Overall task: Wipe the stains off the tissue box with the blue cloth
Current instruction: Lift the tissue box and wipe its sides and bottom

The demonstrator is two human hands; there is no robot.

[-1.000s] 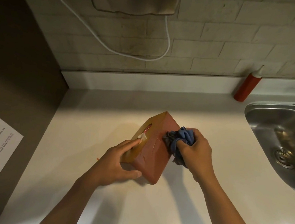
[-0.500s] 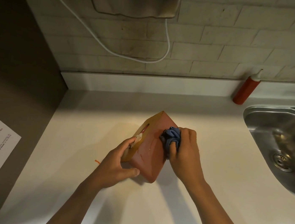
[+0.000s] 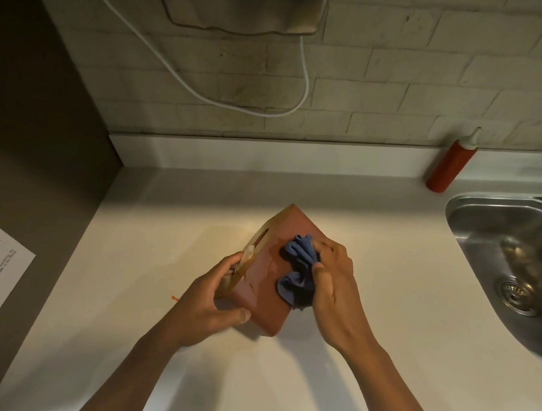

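The tissue box point(image 3: 267, 283) sits tipped on the pale counter point(image 3: 379, 372), clasped at its near end by the left hand point(image 3: 206, 306), fingers curled over the slotted face and thumb along the end. The right hand point(image 3: 338, 288) has its fingers bunched round the blue cloth point(image 3: 298, 266), pressing it onto the box's reddish side. Well beyond those fingers stand a red squeeze bottle point(image 3: 452, 162) and the steel sink point(image 3: 529, 257).
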